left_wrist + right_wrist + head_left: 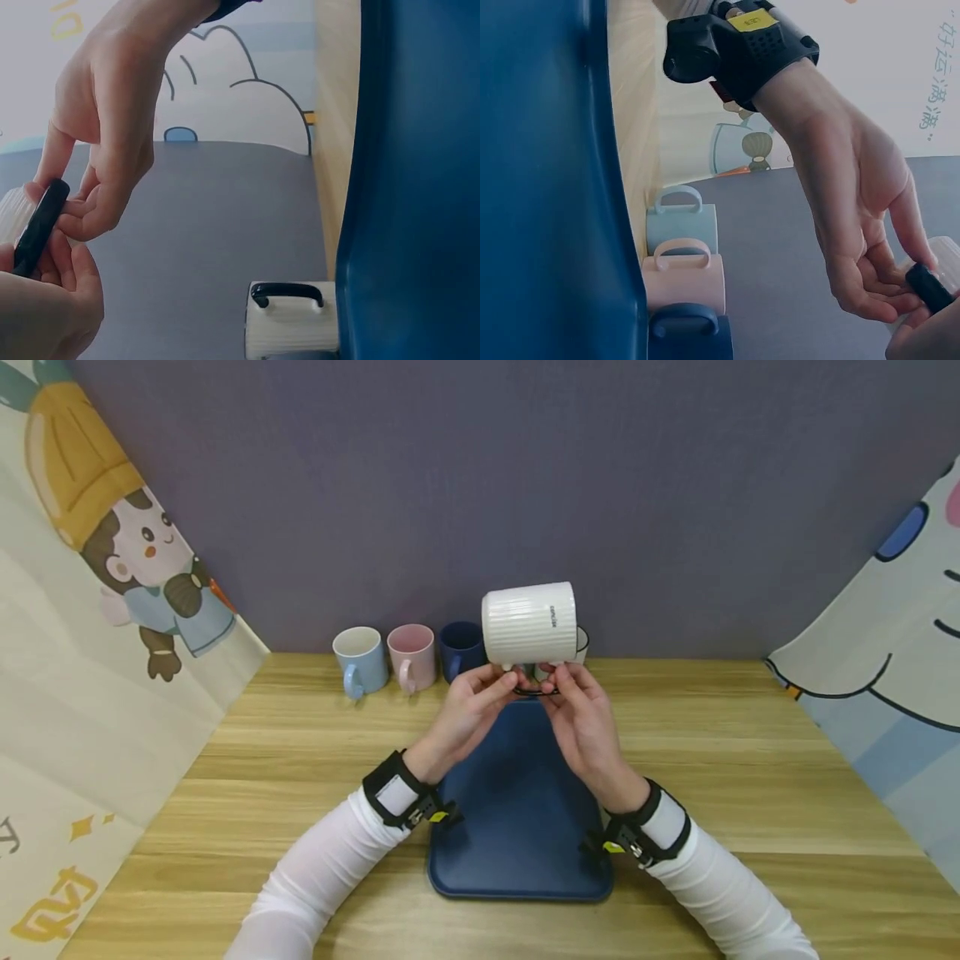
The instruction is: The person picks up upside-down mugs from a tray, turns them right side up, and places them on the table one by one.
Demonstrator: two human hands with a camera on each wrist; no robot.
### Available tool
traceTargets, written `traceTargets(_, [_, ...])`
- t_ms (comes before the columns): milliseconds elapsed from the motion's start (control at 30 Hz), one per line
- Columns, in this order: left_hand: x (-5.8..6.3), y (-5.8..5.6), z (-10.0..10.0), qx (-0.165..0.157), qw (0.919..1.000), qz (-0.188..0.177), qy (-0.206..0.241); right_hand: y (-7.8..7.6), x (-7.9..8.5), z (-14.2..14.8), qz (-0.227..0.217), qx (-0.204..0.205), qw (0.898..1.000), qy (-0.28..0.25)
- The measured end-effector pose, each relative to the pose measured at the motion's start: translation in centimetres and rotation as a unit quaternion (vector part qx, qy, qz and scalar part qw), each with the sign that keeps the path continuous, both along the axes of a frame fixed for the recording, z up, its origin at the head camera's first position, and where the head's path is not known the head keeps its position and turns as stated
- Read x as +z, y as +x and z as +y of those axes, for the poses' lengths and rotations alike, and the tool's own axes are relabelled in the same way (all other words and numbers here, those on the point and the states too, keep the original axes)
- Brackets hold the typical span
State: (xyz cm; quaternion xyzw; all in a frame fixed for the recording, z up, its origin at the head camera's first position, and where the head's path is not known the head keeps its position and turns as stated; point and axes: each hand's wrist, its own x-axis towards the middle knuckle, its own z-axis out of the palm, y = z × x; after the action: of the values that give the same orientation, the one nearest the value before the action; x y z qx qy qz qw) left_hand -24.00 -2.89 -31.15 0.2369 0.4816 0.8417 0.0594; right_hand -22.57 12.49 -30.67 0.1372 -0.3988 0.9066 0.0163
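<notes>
Both hands hold up a white ribbed mug (pixel 528 622) with small dark lettering and a black handle (pixel 41 229). It is turned on its side above the far end of the dark blue tray (pixel 517 827), handle downward. My left hand (pixel 476 706) pinches the handle area from the left, and my right hand (pixel 585 718) pinches it from the right, the fingertips close together. In the right wrist view, the handle (pixel 928 288) shows between the fingers of the left hand (pixel 847 172) and the right hand (pixel 922 337).
Along the back of the wooden table stand a light blue mug (pixel 360 660), a pink mug (pixel 412 656) and a dark blue mug (pixel 461 647). Another white mug (pixel 292 334) with a black handle stands there too, partly hidden in the head view. Behind them rises a grey wall panel (pixel 480 485).
</notes>
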Motion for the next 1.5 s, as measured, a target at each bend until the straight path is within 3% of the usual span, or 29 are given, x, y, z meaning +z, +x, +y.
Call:
traceTargets(300, [-0.5, -0.4, 0.2, -0.016, 0.9994, -0.032, 0.007, -0.3, -0.2, 0.3, -0.009, 0.034, 0.999, -0.028])
traceTargets(567, [-0.7, -0.5, 0.2, -0.025, 0.998, -0.059, 0.001, -0.3, -0.3, 0.4, 0.021, 0.052, 0.998, -0.04])
traceTargets(800, [-0.7, -0.6, 0.1, -0.038, 0.9957, -0.083, -0.017, -0.4, 0.0, 0.5, -0.046, 0.04, 0.998, -0.026])
traceTargets(933, [-0.6, -0.7, -0.2, -0.031, 0.9943, -0.095, -0.037, -0.6, 0.1, 0.8, -0.063, 0.028, 0.997, -0.026])
traceTargets(1133, [-0.4, -0.7, -0.8, 0.005, 0.9896, -0.114, -0.088, -1.1, 0.5, 1.7, -0.06, 0.005, 0.998, -0.034])
traceTargets(1233, [-0.3, -0.5, -1.1, 0.028, 0.9865, -0.104, -0.123, -1.4, 0.7, 2.1, -0.059, -0.009, 0.997, -0.048])
traceTargets(1367, [-0.2, -0.2, -1.4, 0.099, 0.9766, -0.037, -0.187, -1.9, 0.7, 2.6, -0.064, -0.036, 0.996, -0.054])
traceTargets(1500, [-0.2, 0.1, -2.0, 0.195, 0.9516, 0.043, -0.233, -2.5, 0.5, 3.1, -0.069, -0.059, 0.994, -0.062])
